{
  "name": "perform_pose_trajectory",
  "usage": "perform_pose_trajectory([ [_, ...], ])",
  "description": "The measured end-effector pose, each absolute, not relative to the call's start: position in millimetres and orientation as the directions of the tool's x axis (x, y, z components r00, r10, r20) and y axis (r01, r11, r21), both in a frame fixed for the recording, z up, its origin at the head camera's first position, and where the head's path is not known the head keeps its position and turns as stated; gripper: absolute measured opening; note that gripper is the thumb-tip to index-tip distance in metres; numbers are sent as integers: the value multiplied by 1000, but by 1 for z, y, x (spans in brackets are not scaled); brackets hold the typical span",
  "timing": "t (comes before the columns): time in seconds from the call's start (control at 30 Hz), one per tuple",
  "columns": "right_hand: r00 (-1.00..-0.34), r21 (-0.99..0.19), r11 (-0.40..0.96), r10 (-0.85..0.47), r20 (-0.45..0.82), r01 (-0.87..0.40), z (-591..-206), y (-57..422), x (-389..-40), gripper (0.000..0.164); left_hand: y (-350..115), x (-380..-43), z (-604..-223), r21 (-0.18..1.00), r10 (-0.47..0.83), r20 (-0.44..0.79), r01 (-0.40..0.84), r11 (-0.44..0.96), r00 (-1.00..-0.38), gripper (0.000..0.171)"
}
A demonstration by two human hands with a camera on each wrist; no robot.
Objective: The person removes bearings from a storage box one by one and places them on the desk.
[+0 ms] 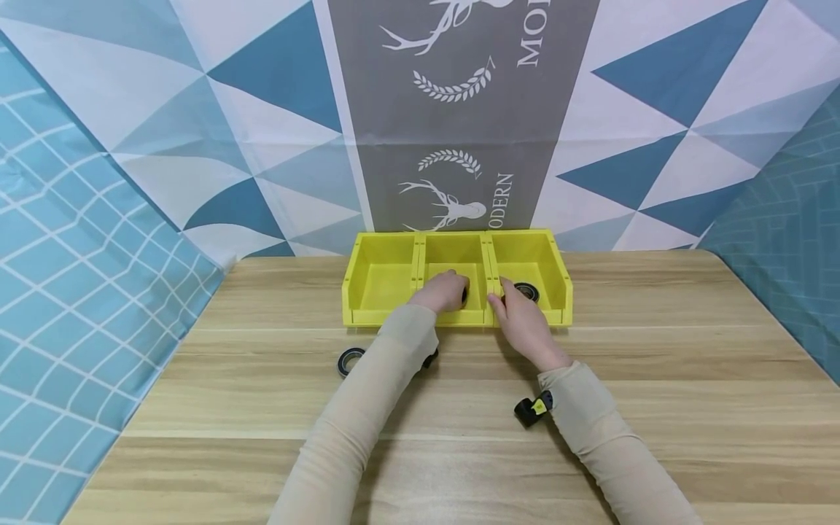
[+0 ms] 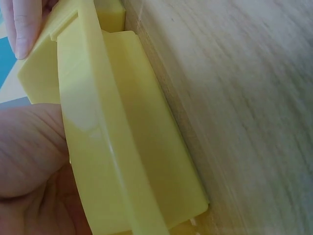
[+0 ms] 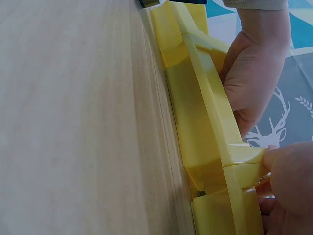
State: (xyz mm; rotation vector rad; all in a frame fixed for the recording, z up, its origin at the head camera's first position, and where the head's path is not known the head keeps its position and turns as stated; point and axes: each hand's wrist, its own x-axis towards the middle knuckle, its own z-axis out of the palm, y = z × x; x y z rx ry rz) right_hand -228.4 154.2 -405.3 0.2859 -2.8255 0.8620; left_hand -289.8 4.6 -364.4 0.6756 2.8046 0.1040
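Note:
Three joined yellow bins [image 1: 394, 240] stand at the back of the wooden table [image 1: 656, 364]. My left hand [image 1: 445, 292] reaches over the front wall into the middle bin, fingers curled round a dark ring that looks like a bearing [image 1: 464, 295], mostly hidden. The left wrist view shows only my palm [image 2: 29, 156] against the yellow wall [image 2: 127, 147]. My right hand [image 1: 518, 321] pinches the wall between the middle and right bins, thumb [image 3: 288, 171] on the rim [image 3: 244, 156]. A black bearing [image 1: 526, 292] lies in the right bin beside it.
Another black bearing [image 1: 350, 360] lies on the table left of my left sleeve [image 1: 367, 408]. A small dark thing [image 1: 430, 357] peeks out from under that sleeve. A patterned cloth [image 1: 459, 109] hangs behind the bins. The left bin holds nothing visible.

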Motion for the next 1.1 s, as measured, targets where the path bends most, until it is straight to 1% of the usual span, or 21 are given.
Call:
perform_pose_trajectory([
  [0.3,-965,-536,811,-133,226,-237,-405,154,-228,56,4,-290,-365,109,449,-215,436,894,-867,20],
  [0.5,-964,-535,810,-134,229,-239,-405,154,-228,56,5,-291,-366,120,440,-208,423,898,-874,23],
  [0.7,-966,-536,811,-132,223,-235,-405,155,-228,56,5,-293,-370,101,436,-191,424,900,-879,30],
  [0.97,-966,-538,810,-133,221,-234,-404,154,-228,56,3,-292,-371,129,430,-193,412,902,-882,45],
  [1.1,-970,-539,812,-132,204,-224,-405,153,-227,57,1,-290,-372,156,454,-163,432,888,-876,50],
])
